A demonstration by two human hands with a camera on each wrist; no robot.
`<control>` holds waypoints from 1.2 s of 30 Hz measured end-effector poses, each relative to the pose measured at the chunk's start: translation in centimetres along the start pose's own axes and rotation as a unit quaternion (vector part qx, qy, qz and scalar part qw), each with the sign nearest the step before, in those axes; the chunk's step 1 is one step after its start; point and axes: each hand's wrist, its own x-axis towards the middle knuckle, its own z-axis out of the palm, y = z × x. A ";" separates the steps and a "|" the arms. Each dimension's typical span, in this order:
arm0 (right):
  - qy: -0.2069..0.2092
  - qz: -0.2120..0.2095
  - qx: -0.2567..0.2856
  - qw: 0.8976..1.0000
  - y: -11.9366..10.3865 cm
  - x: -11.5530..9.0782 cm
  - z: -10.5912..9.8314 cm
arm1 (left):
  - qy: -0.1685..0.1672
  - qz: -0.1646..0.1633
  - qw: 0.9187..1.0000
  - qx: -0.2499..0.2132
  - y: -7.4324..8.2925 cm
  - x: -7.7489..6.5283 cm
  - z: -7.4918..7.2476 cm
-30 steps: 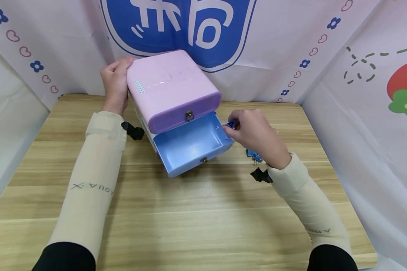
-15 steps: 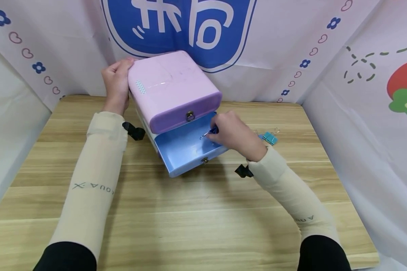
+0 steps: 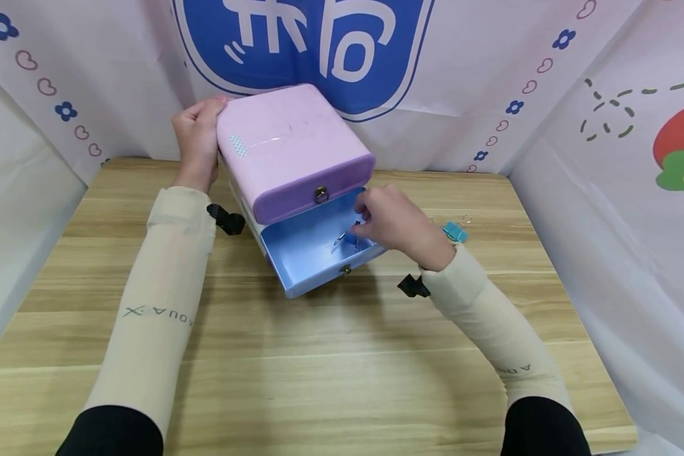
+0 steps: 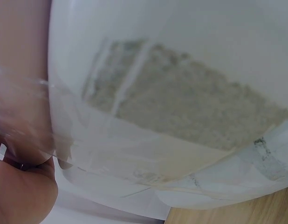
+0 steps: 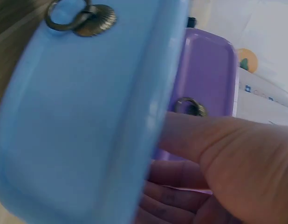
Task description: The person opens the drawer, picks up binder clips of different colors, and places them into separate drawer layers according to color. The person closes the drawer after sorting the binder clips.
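Observation:
A small storage box with drawers (image 3: 291, 139) has a pink top and a purple upper drawer (image 3: 319, 191) that is closed. Below it the light blue drawer (image 3: 302, 253) is pulled out. My left hand (image 3: 196, 139) holds the box by its back left corner; in the left wrist view it lies along the white side wall (image 4: 181, 28). My right hand (image 3: 399, 221) reaches over the blue drawer's right side, thumb and fingers parted. Just under its fingertips is a blue binder clip (image 3: 351, 239) inside the drawer. The right wrist view shows the thumb behind the drawer front (image 5: 88, 107).
A teal binder clip (image 3: 455, 232) lies on the wooden table (image 3: 319, 380) right of my right wrist, partly behind it. Printed cloth walls (image 3: 450, 76) stand behind and beside the table. Ring pulls hang on both drawer fronts.
My right hand moved left from the drawer's right edge to over its inside, carrying a blue binder clip. Its fingers have let go of the clip, which is lower now. The left hand stayed.

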 end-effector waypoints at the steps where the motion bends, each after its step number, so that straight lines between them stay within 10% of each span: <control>1: 0.003 0.003 0.001 1.000 0.0 -0.2 -0.3 | 0.000 0.000 1.000 0.000 0.0 0.0 0.0; 15: 0.096 0.035 -0.016 0.995 2.3 -4.6 -3.4 | -0.002 0.000 1.000 -0.002 0.1 0.0 0.3; 36: 0.039 0.087 -0.033 0.995 8.8 -8.3 -0.9 | -0.001 0.004 1.000 -0.007 -0.1 0.0 0.1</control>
